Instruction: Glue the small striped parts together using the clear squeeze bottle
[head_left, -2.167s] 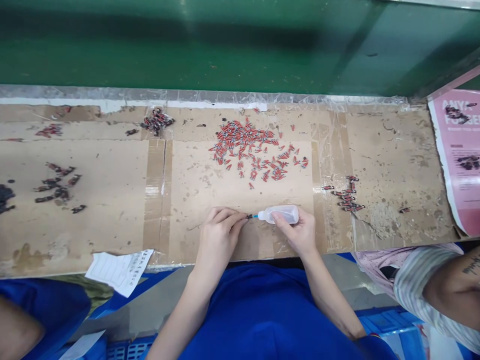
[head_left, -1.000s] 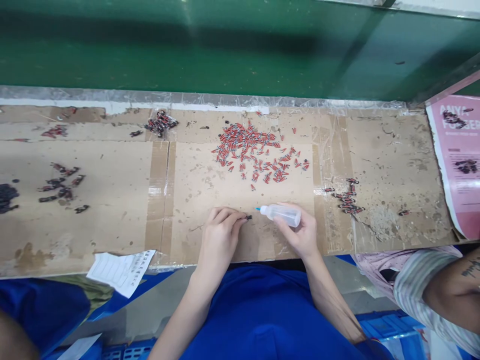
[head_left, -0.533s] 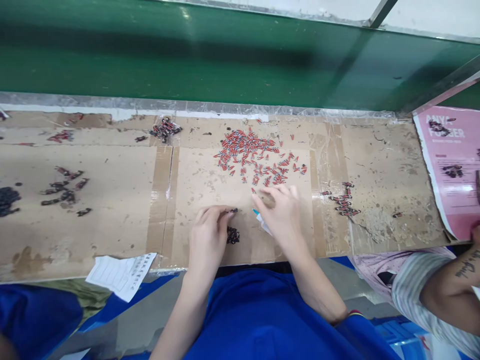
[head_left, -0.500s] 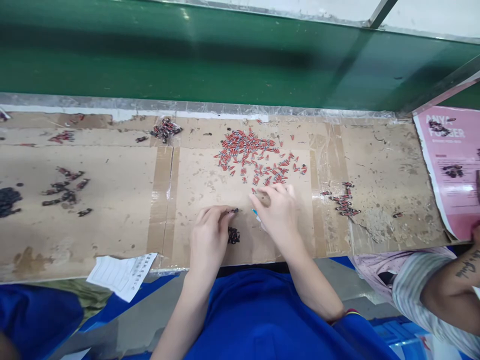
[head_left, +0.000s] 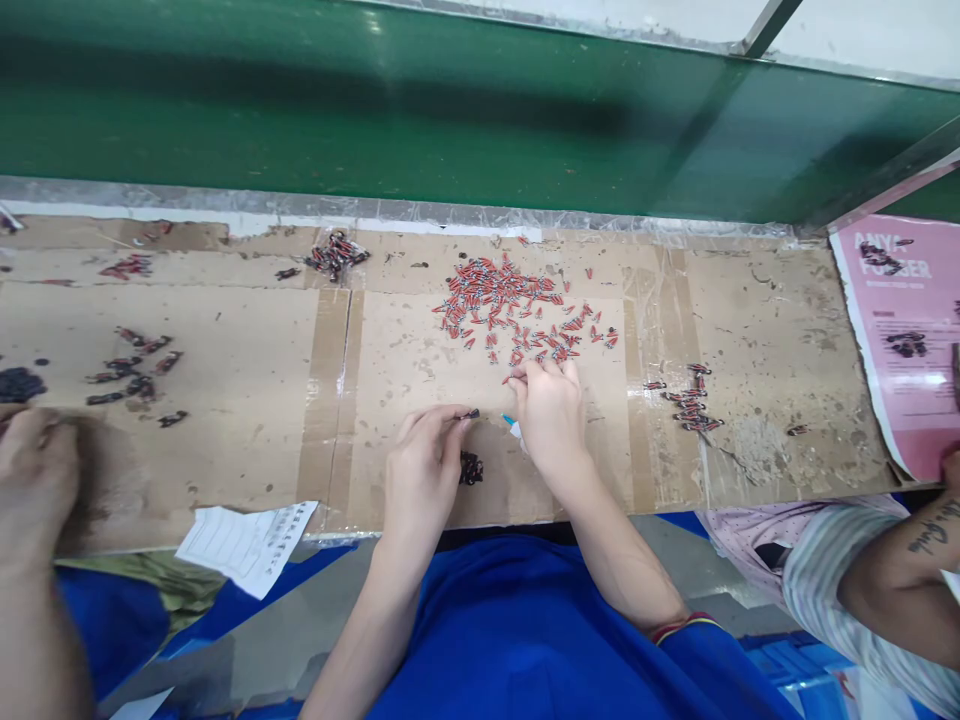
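My left hand is closed, its thumb and forefinger pinching a small dark part. Just below those fingertips lies a small pile of black parts. My right hand has its fingertips together on a small red part, at the lower edge of a spread of red parts with pale ends. A small blue-tipped thing shows beside the right palm; what it belongs to is hidden.
Cardboard covers the bench. Groups of red-and-black parts lie right, left and at the back. A paper slip overhangs the front edge. Another person's hand rests at far left, near black parts; a tattooed arm shows at right.
My right hand's fingers have closed together at a red part. My left hand keeps its pinch almost in place. Another person's hand has come in at the far left.
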